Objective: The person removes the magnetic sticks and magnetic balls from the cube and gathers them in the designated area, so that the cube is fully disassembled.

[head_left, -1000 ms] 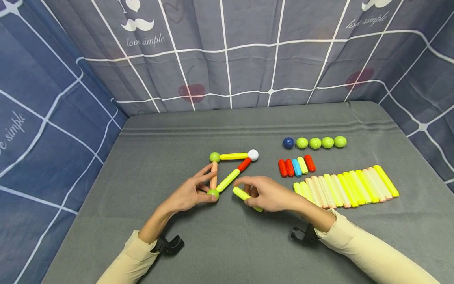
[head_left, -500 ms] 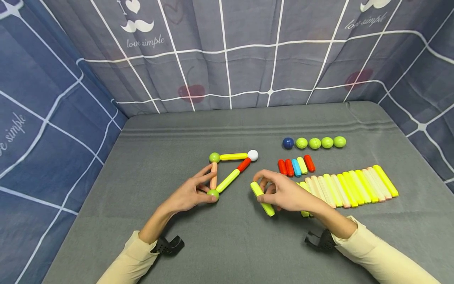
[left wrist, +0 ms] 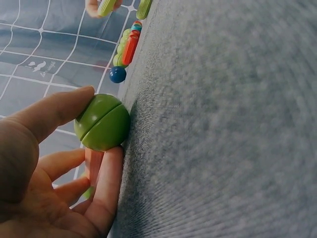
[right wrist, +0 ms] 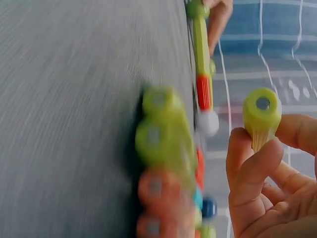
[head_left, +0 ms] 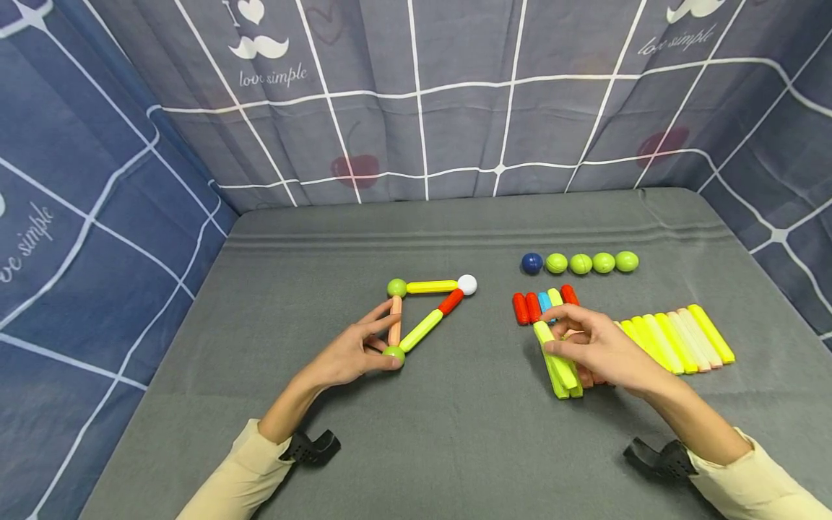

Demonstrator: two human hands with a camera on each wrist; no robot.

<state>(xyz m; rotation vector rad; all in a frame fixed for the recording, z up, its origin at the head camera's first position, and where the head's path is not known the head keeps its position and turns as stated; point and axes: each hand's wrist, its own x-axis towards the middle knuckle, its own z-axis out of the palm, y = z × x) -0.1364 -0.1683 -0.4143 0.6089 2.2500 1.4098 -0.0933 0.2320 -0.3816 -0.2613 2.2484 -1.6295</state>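
Observation:
At the near corner of a flat frame of magnetic rods and balls, my left hand (head_left: 354, 350) pinches a green ball (left wrist: 102, 122) between thumb and fingers. An orange rod (head_left: 395, 321) runs from that ball to a far green ball (head_left: 397, 288). A yellow rod (head_left: 432, 287) joins it to a white ball (head_left: 466, 284). The slanting side is a short red rod (head_left: 451, 301) and a yellow-green rod (head_left: 421, 331). My right hand (head_left: 601, 347) pinches another yellow-green magnetic rod (right wrist: 262, 111), a metal disc in its end, over the left end of the rod row.
The row of long yellow and orange rods (head_left: 702, 328) lies at the right, partly hidden by my right hand. Short rods (head_left: 521, 308) in red, blue and yellow lie behind it. Farther back are a dark blue ball (head_left: 531, 263) and several green balls (head_left: 581, 263).
My right hand has carried the yellow-green rod rightward, away from the frame to the row of long rods. The left hand stays on the green ball.

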